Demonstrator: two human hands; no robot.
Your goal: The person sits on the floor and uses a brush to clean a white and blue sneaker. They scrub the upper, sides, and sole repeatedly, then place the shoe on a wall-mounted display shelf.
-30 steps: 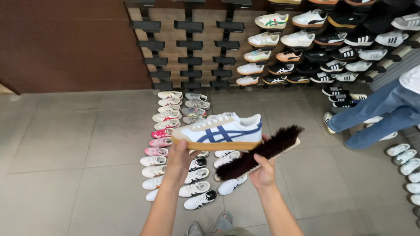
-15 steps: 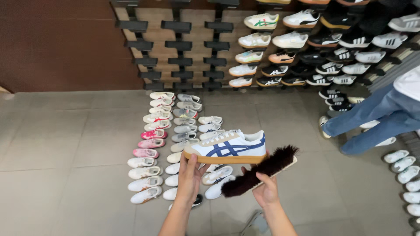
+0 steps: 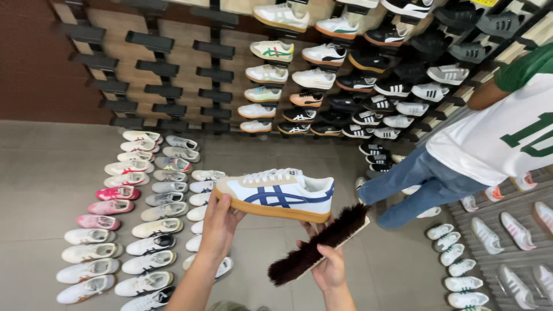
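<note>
Above a grey tiled shop floor, the left hand (image 3: 222, 222) grips a white sneaker with blue stripes (image 3: 276, 193) by its gum sole, tilted lower than a second ago, while the right hand (image 3: 328, 268) clamps a dark bristle brush (image 3: 319, 245), now just under the toe. Rows of pale sneakers (image 3: 144, 213) line the floor below a slatted wall rack (image 3: 167, 63); another person in jeans (image 3: 438, 178) has moved nearer at right.
</note>
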